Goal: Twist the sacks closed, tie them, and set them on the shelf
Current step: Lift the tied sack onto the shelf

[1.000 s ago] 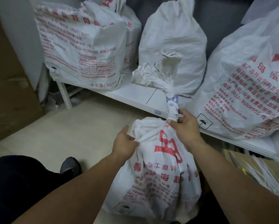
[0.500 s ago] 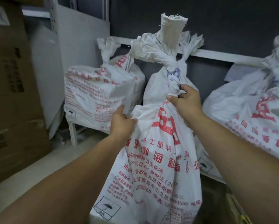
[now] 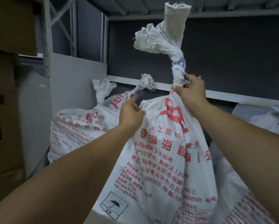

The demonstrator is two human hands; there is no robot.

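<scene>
Grey metal shelving (image 3: 159,86) stands behind the tied sack (image 3: 164,151) you hold aloft: your right hand (image 3: 190,94) clamps its twisted neck, your left hand (image 3: 131,113) pinches a shoulder fold. That pinch could slip, swinging the load into the shelved sacks (image 3: 77,126).

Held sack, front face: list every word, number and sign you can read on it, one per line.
On the held sack, all in red unless noted:
"工原料"
"渤海"
"卫生标准"
"市北区" in the address line
"836555", its first digits hidden by the left forearm
"33555", with the digits before it blurred
Black boxed umbrella sign; the caption under it is too small to read
Large red logo: creased, unreadable
Blue print on the twisted neck: unreadable
</scene>
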